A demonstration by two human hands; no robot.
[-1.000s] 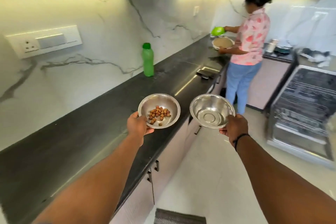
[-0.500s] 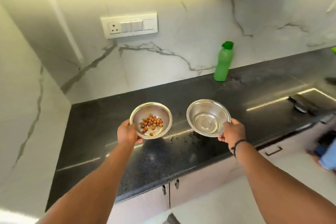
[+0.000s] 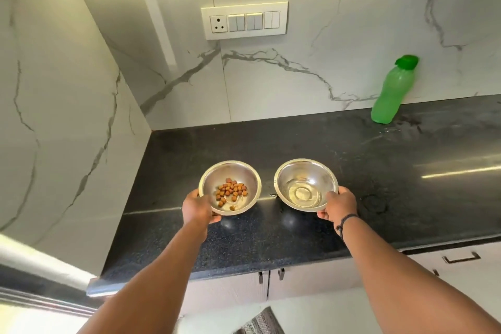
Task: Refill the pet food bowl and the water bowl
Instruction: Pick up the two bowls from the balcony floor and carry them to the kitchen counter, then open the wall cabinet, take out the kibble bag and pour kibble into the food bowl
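- The left hand [image 3: 196, 207] is clamped on the near-left rim of the food bowl [image 3: 230, 187], fingers curled beneath it and thumb at the rim; the bowl sits over the middle of the tabletop [image 3: 352, 160], though whether it rests on the surface or hangs just above it I cannot tell.
- A small heap of brown kibble [image 3: 231, 191] lies in the bottom of that steel bowl; most of the bowl's floor is bare metal.
- The right hand [image 3: 340, 205] grips the near-right rim of the water bowl [image 3: 305, 184] in the same way; a dark cord band [image 3: 345, 221] circles the wrist.
- The water bowl is just beside the food bowl, to its right, the two rims apart by a narrow gap; a shallow pool of clear water appears to lie in its bottom.
- A green bottle [image 3: 393, 89] with a darker green cap stands at the back edge of the tabletop, far to the right, against the marble wall; it is well apart from both bowls.
- A switch panel [image 3: 244, 20] with a socket is set in the wall above the back edge; cabinet doors with dark handles [image 3: 461, 257] run under the front edge.
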